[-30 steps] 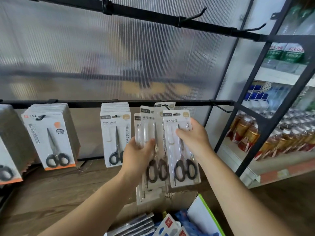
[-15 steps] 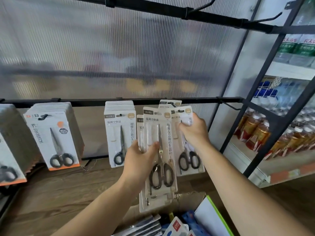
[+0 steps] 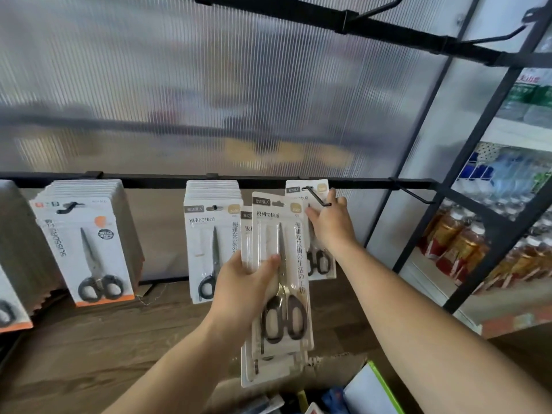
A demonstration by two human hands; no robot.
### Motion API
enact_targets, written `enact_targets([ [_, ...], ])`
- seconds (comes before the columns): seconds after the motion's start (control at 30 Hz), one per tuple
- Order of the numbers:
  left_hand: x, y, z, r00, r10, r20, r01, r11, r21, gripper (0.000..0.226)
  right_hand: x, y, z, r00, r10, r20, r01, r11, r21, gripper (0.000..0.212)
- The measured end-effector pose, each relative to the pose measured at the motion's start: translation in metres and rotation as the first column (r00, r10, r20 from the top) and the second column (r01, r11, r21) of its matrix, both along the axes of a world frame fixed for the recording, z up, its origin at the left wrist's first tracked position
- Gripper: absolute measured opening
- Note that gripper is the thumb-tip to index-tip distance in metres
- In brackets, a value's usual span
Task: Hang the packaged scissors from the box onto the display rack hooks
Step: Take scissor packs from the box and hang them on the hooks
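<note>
While the box [image 3: 331, 373] below holds more, the left hand [image 3: 242, 288] clamps curled fingers round a stack of packaged scissors [image 3: 280, 264]; beyond, the right hand [image 3: 330, 225] pinches one pack [image 3: 319, 261] at a hook [image 3: 316, 198]; leftward hooks [image 3: 214, 207] hang full, upper hooks [image 3: 490, 40] bare, so likely midway.

Glossy plastic blister packs [image 3: 280, 264] on white card — matt black metal rail [image 3: 149, 183], ribbed translucent plastic panel [image 3: 209, 100], wood-grain shelf [image 3: 89, 339].

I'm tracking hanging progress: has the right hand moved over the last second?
Yes: the right hand rose toward the black horizontal rail, reaching the black wire hook at its tip.
</note>
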State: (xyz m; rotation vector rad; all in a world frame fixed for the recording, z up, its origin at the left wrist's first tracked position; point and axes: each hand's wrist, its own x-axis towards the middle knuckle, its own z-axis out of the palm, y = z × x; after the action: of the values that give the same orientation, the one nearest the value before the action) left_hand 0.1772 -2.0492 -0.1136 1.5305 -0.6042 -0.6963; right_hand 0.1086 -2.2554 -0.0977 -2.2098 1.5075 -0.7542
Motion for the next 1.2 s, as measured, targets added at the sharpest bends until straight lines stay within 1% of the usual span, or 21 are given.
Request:
enact_targets([
  [0.07, 0.000, -0.002, -0.003, 1.000, 0.004, 0.007, -0.004, 1.000, 0.005, 0.048, -0.001, 0.001, 0.001, 1.000, 0.010, -0.008, -0.009, 1.000, 0.010, 0.075],
  [0.1, -0.001, -0.002, -0.003, 1.000, 0.004, 0.008, -0.004, 1.000, 0.004, 0.050, -0.003, 0.002, 0.001, 1.000, 0.011, -0.004, -0.011, 1.000, 0.017, 0.075],
  [0.17, -0.002, -0.003, -0.004, 1.000, -0.006, 0.007, 0.006, 1.000, 0.000, 0.043, -0.011, 0.006, 0.002, 1.000, -0.022, 0.007, 0.021, 0.998, 0.062, 0.075],
  [0.23, -0.004, -0.003, -0.005, 1.000, -0.023, -0.004, 0.023, 1.000, -0.015, 0.028, -0.021, 0.015, 0.002, 0.998, -0.057, 0.018, 0.056, 0.996, 0.073, 0.068],
  [0.27, -0.005, -0.002, -0.005, 0.999, -0.039, -0.014, 0.038, 0.999, -0.026, 0.024, -0.025, 0.022, 0.003, 0.997, -0.055, 0.048, 0.052, 0.997, 0.058, 0.062],
  [0.3, -0.007, -0.001, -0.007, 0.999, -0.049, -0.009, 0.048, 0.998, -0.033, 0.025, -0.028, 0.032, 0.004, 0.995, -0.029, 0.094, 0.027, 0.999, 0.029, 0.056],
  [0.33, -0.008, -0.001, -0.009, 0.999, -0.052, -0.003, 0.051, 0.998, -0.031, 0.029, -0.031, 0.044, 0.005, 0.990, 0.009, 0.142, -0.009, 1.000, 0.004, 0.052],
  [0.4, -0.011, -0.001, -0.012, 0.999, -0.049, 0.002, 0.049, 0.999, -0.018, 0.042, -0.034, 0.068, 0.009, 0.975, 0.043, 0.217, -0.045, 0.999, 0.005, 0.050],
  [0.5, -0.015, -0.001, -0.010, 0.999, -0.039, 0.001, 0.039, 0.999, -0.027, 0.036, -0.035, 0.088, 0.009, 0.940, 0.028, 0.340, -0.063, 0.994, 0.092, 0.047],
  [0.57, -0.016, 0.001, -0.007, 0.999, -0.040, 0.000, 0.040, 0.998, -0.045, 0.029, -0.036, 0.093, 0.008, 0.902, 0.036, 0.430, -0.115, 0.980, 0.161, 0.035],
  [0.63, -0.018, 0.002, -0.003, 0.998, -0.055, -0.010, 0.054, 0.996, -0.071, 0.023, -0.038, 0.094, 0.010, 0.859, 0.039, 0.510, -0.175, 0.959, 0.222, 0.032],
  [0.73, -0.020, 0.005, 0.001, 0.992, -0.102, -0.080, 0.093, 0.990, -0.109, 0.025, -0.043, 0.093, 0.012, 0.813, 0.029, 0.582, -0.241, 0.926, 0.291, 0.032],
  [0.83, -0.020, 0.008, 0.003, 0.982, -0.127, -0.139, 0.110, 0.986, -0.128, 0.024, -0.046, 0.091, 0.008, 0.771, -0.032, 0.636, -0.220, 0.924, 0.314, 0.027],
  [1.0, -0.015, 0.008, -0.003, 0.993, -0.075, -0.094, 0.066, 0.994, -0.091, 0.022, -0.054, 0.082, 0.002, 0.740, -0.065, 0.670, -0.168, 0.946, 0.277, 0.023],
  [1.03, -0.014, 0.007, -0.005, 0.995, -0.057, -0.080, 0.050, 0.995, -0.082, 0.028, -0.057, 0.079, 0.003, 0.735, -0.065, 0.675, -0.149, 0.956, 0.253, 0.023],
  [1.1, -0.012, 0.004, -0.006, 0.998, -0.022, -0.055, 0.018, 0.998, -0.061, 0.047, -0.061, 0.074, 0.005, 0.747, -0.061, 0.662, -0.095, 0.976, 0.196, 0.020],
  [1.2, -0.012, 0.000, -0.005, 0.999, 0.035, -0.019, -0.036, 0.998, -0.054, 0.051, -0.063, 0.068, 0.004, 0.769, -0.063, 0.636, -0.030, 0.991, 0.134, 0.018],
])
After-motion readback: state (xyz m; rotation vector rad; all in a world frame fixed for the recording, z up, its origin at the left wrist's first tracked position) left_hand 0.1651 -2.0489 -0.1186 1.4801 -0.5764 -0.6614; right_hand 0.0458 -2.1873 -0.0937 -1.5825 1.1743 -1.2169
